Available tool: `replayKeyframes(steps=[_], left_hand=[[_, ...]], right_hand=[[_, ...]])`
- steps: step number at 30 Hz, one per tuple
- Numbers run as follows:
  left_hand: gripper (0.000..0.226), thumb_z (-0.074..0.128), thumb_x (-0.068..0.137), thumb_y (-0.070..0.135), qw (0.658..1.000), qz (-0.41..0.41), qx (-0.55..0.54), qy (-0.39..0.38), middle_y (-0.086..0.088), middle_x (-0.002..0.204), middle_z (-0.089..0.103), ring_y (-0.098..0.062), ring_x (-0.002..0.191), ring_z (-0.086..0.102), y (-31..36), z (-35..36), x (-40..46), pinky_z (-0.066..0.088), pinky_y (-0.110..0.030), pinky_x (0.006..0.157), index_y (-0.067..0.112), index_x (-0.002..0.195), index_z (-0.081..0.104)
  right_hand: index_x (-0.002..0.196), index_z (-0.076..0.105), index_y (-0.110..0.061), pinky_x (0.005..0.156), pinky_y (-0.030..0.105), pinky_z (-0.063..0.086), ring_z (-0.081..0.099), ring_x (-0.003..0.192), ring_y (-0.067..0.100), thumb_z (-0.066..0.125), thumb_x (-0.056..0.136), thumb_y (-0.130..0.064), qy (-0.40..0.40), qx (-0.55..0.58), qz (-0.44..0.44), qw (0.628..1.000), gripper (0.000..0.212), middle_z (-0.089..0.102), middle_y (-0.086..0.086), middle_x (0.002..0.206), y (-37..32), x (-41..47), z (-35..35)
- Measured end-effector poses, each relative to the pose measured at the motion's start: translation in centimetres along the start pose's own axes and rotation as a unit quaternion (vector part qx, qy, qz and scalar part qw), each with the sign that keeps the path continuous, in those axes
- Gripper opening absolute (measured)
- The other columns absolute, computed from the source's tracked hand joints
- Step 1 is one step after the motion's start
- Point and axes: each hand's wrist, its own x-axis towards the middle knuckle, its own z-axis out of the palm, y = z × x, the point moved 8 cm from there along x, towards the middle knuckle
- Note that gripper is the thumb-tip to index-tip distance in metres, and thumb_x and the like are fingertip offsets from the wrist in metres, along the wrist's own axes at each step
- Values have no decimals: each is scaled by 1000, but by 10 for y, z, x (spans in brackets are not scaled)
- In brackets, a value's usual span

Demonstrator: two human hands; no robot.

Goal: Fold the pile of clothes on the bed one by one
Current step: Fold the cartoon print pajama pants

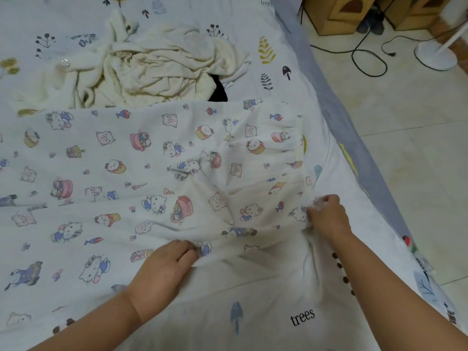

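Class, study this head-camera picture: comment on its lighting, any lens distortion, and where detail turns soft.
Head view: light is soft and even, with faint shadows only under the hands; the wide lens bows the bed edge into a curve; the cartoon-print garment looks washed out and slightly soft; the right hand blurs at its knuckles, while the left hand is sharper.

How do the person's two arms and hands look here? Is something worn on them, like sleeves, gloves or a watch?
Both forearms are bare as far as the picture shows: no sleeves, gloves, watch or bracelet. The left hand and the right hand show no ring that I can make out. The nails look short and unpainted.
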Motion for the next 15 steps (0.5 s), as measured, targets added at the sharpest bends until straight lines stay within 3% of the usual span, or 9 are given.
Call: replayKeyframes(steps=[2, 3, 5, 8, 10, 11, 12, 13, 15], left_hand=[[39, 60, 63, 2, 1000, -1, 2, -8, 0, 83, 62, -16, 73, 55, 2, 0, 2, 37, -24, 69, 15, 99, 53], [46, 65, 58, 0, 1000, -5, 2, -17, 1, 80, 62, -16, 69, 57, 3, 1, 3, 37, -24, 68, 15, 100, 54], [48, 59, 54, 1, 1000, -13, 8, -23, 4, 74, 61, -15, 62, 59, 4, -2, 7, 36, -24, 65, 18, 99, 51], [69, 74, 36, -2, 998, -24, -1, -54, 5, 69, 61, -14, 55, 59, 5, -3, 6, 37, -21, 58, 18, 96, 48], [48, 79, 59, 16, 999, 11, 13, -44, 7, 67, 60, -12, 51, 58, 10, -7, 6, 37, -18, 48, 18, 96, 47], [28, 65, 80, 32, 999, 32, 18, -35, 8, 68, 60, -11, 50, 58, 15, -10, 5, 38, -18, 45, 18, 96, 47], [30, 53, 86, 45, 998, 45, 24, -43, 8, 70, 61, -9, 50, 59, 19, -10, 5, 39, -18, 45, 18, 98, 47], [41, 59, 79, 50, 996, 58, 27, -65, 8, 74, 63, -9, 52, 60, 23, -5, 5, 41, -18, 45, 17, 101, 48], [72, 85, 47, 32, 992, 66, 40, -98, 3, 82, 65, -12, 56, 61, 31, 6, 5, 46, -19, 44, 15, 106, 48]], right_hand=[[126, 46, -9, 96, 42, 41, 50, 115, 36, 63, 86, -32, -10, -36, 9, 999, 50, 52, 17, 123, 6, 1, 3], [122, 49, -9, 95, 41, 43, 53, 111, 34, 62, 86, -31, -25, -49, 4, 998, 44, 55, 16, 118, 9, 4, 6], [96, 56, -8, 83, 37, 47, 59, 94, 29, 58, 89, -24, -50, -26, -18, 998, 19, 62, 11, 94, 11, 4, 9], [67, 48, -6, 58, 30, 34, 48, 70, 23, 54, 88, -14, -45, 47, -36, 997, 23, 50, 7, 68, 14, -2, -6], [67, 51, -4, 58, 29, 33, 45, 61, 22, 58, 81, -8, -11, 105, -2, 994, 16, 49, 10, 64, 30, -3, -30], [67, 54, -4, 59, 30, 35, 46, 59, 22, 61, 76, -5, 6, 135, 29, 990, 12, 50, 10, 63, 41, -3, -43], [66, 55, -3, 60, 33, 36, 46, 59, 22, 62, 71, -1, 13, 158, 62, 985, 9, 50, 11, 63, 52, -4, -54], [66, 56, -2, 61, 35, 38, 47, 60, 24, 62, 68, 1, 14, 174, 87, 981, 7, 51, 13, 64, 63, -3, -61], [73, 58, 1, 65, 42, 43, 50, 65, 28, 63, 67, 1, 14, 181, 110, 977, 8, 53, 16, 69, 77, -2, -68]])
